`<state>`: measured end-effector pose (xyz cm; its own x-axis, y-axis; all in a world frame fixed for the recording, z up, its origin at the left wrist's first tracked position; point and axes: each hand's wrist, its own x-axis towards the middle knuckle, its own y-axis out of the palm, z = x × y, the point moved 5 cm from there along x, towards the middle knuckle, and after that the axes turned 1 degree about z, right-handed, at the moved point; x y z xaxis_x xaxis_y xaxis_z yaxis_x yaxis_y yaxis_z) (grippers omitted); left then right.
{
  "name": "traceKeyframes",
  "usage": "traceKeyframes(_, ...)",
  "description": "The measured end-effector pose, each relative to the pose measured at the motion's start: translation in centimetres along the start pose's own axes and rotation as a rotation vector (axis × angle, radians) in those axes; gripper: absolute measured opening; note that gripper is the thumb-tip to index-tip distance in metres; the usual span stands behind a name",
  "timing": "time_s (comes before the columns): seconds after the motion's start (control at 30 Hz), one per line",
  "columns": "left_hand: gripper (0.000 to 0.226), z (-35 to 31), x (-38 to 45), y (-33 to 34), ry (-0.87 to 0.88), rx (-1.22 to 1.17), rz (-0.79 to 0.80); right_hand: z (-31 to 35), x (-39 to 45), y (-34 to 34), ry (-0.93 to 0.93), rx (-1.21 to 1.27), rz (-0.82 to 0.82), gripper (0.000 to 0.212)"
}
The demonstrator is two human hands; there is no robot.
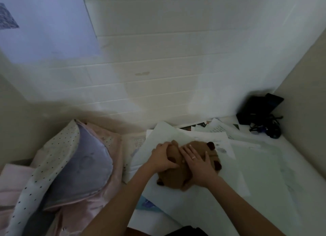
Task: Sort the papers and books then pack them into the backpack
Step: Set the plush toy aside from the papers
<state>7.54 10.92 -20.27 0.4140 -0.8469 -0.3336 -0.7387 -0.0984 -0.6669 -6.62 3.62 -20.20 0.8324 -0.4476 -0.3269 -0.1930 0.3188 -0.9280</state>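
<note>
While the left hand (163,157) grips the plush (178,167) and the right hand (198,162) lies flat-fingered on it, lifting may drag loose papers (202,137) askew.

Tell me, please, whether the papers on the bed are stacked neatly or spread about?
Spread about. The papers overlap at mixed angles, corners fanning toward the wall, with a brown plush toy on top under both hands.

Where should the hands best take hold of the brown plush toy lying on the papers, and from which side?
Grip the brown plush toy around its plump middle, from above and both flanks, as the left hand and right hand do now. It is soft and rounded, and lifting it probably keeps the papers undisturbed.
</note>
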Motion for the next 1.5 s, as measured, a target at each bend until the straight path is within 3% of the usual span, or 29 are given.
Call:
traceKeyframes(0.1,0.081,-2.1,0.3,-0.7,0.171,0.003,-0.033,-0.4,0.0,-0.1,0.076,0.018,-0.126,0.124)
traceKeyframes(0.23,0.075,-5.2,0.9,-1.2,0.347,0.052,-0.059,-1.6,0.0,-1.6,0.164,-0.017,-0.320,0.092)
traceKeyframes(0.33,0.082,-6.7,1.6,-1.6,0.404,0.025,-0.099,-2.6,-0.1,-2.8,0.214,-0.016,-0.413,0.065)
traceKeyframes(0.4,0.087,-7.2,1.9,-1.7,0.403,-0.025,-0.118,-3.5,-0.3,-3.1,0.252,0.066,-0.447,0.066)
traceKeyframes(0.5,0.075,-7.4,2.1,-1.9,0.324,-0.231,-0.164,-4.9,-0.6,-3.2,0.314,0.223,-0.413,0.071)
traceKeyframes(0.6,0.047,-6.5,1.9,-1.5,0.070,-0.693,-0.133,-6.0,-1.1,-4.0,0.353,0.383,-0.468,0.070)
traceKeyframes(0.67,0.040,-5.2,1.7,-0.6,-0.084,-0.809,-0.133,-6.6,-1.6,-4.4,0.362,0.529,-0.528,0.066)
traceKeyframes(0.7,0.038,-4.6,1.6,-0.1,-0.117,-0.741,-0.134,-6.7,-1.9,-4.8,0.373,0.620,-0.565,0.062)
traceKeyframes(0.77,0.042,-3.2,1.7,0.9,-0.072,-0.242,-0.090,-7.0,-2.6,-5.2,0.421,0.782,-0.645,0.057)
traceKeyframes(0.83,0.067,-1.5,1.8,2.6,-0.057,0.223,0.031,-7.6,-3.1,-5.5,0.507,0.885,-0.696,0.055)
traceKeyframes(0.93,0.122,0.1,1.0,5.0,-0.084,0.453,0.256,-9.5,-3.9,-5.2,0.668,0.930,-0.720,0.060)
traceKeyframes(1.0,0.146,0.5,0.9,5.9,-0.052,0.535,0.276,-11.4,-4.9,-5.0,0.768,0.886,-0.710,0.066)
traceKeyframes(1.13,0.143,-0.5,1.6,7.1,-0.015,0.577,0.235,-16.1,-8.1,-4.8,0.968,0.723,-0.656,0.075)
traceKeyframes(1.27,0.115,-3.2,2.4,8.5,0.057,0.633,0.239,-20.9,-10.8,-4.1,1.121,0.672,-0.553,0.077)
traceKeyframes(1.5,0.100,-7.8,3.7,12.1,0.174,0.754,0.341,-25.2,-12.7,-2.8,1.301,0.461,-0.449,0.080)
